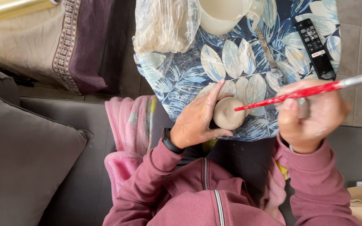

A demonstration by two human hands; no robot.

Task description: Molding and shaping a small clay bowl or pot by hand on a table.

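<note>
Seen from above: left hand (197, 119) cupped around a grey clay ball (228, 113) at the near edge of a round table under a blue leaf-print cloth (181, 79). Right hand (311, 115) closed on a red-handled tool (290, 95), its tip touching the ball's top. Farther back on the cloth, a black remote control (315, 48), a pale bowl (221, 14) (only partly in view) and a clear plastic bag (164, 25). Left of the lap, a pink blanket (126, 125) and a grey cushion (21, 163).

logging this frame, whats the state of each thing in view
clay lump: on the table, cupped by the left hand
brush: held level in the right hand, red tip at the clay
clay bag: lying on the table
remote: lying flat, untouched
cup: upright
</note>
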